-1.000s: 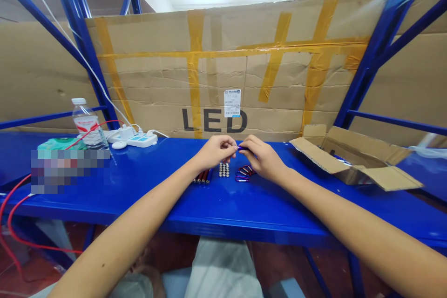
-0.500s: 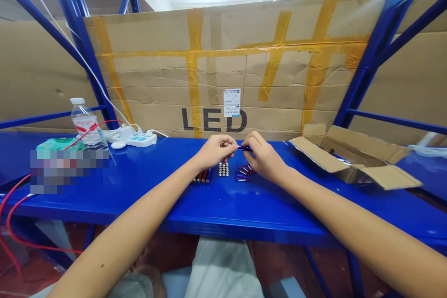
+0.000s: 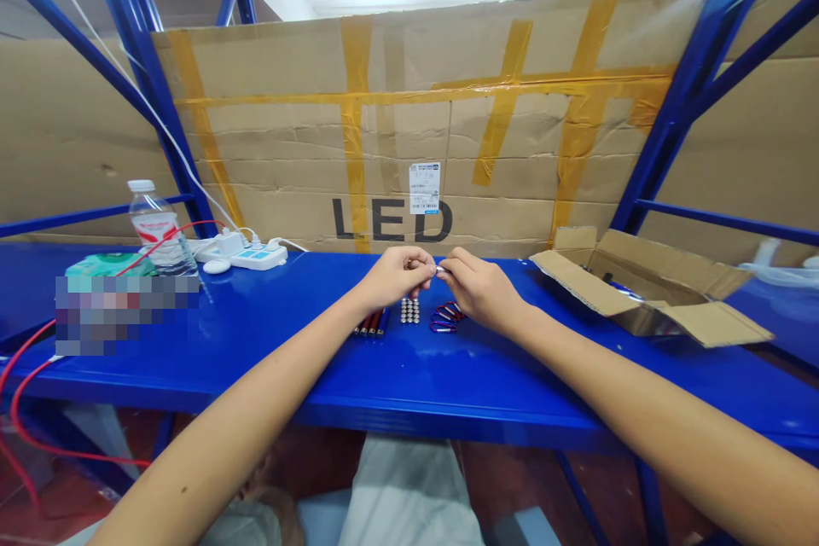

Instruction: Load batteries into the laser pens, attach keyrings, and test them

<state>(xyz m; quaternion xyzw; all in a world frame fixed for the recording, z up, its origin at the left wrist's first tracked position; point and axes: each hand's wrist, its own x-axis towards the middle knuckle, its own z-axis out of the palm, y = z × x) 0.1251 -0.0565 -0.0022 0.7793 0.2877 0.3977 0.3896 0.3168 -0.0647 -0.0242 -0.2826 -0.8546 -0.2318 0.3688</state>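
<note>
Left hand (image 3: 393, 277), right hand (image 3: 481, 290) pinching small silvery piece (image 3: 438, 270); long axis left-right

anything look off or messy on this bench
Nothing spilled or broken. The cardboard box at right lies open, flaps splayed; a red cable trails off the shelf at left. Silver cylinders and coloured clips sit in neat groups. The left hand and right hand pinch a small part.
</note>
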